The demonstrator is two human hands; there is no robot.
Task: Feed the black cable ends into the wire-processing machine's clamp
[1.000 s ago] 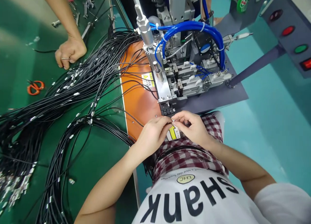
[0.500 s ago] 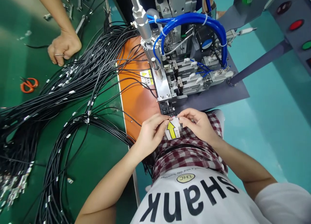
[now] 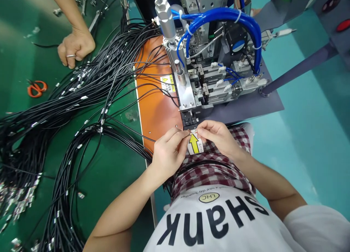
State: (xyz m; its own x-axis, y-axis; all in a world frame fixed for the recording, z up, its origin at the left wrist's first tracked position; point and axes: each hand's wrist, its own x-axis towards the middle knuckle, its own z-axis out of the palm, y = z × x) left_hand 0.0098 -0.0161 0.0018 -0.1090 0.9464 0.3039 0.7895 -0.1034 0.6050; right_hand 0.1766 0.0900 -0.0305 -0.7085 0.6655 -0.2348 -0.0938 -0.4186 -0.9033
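Note:
My left hand point(image 3: 169, 150) pinches the end of a black cable point(image 3: 144, 136), which runs in from the bundle on the left. A small pale tip point(image 3: 190, 133) shows beyond its fingers. Close beside it, my right hand point(image 3: 218, 137) is closed, thumb and forefinger pressed together near that tip. What lies between those right fingers is too small to make out. Just under both hands is a white label with a yellow arrow point(image 3: 194, 144). Right behind the fingertips sits the black slotted track point(image 3: 189, 120) of the machine point(image 3: 186, 93).
Black cable bundles point(image 3: 109, 77) spread over the green table point(image 3: 109, 193) and orange plate point(image 3: 155, 111). Orange-handled cutters point(image 3: 37, 88) lie at left. Another person's hand point(image 3: 76, 47) rests by the cables. Blue hoses point(image 3: 218, 14) arch over the machine; a grey post point(image 3: 298, 71) stands right.
My right hand has shifted slightly left, and its fingers have come nearer to my left fingertips. The view has moved a little; the other person's hand stays on the table.

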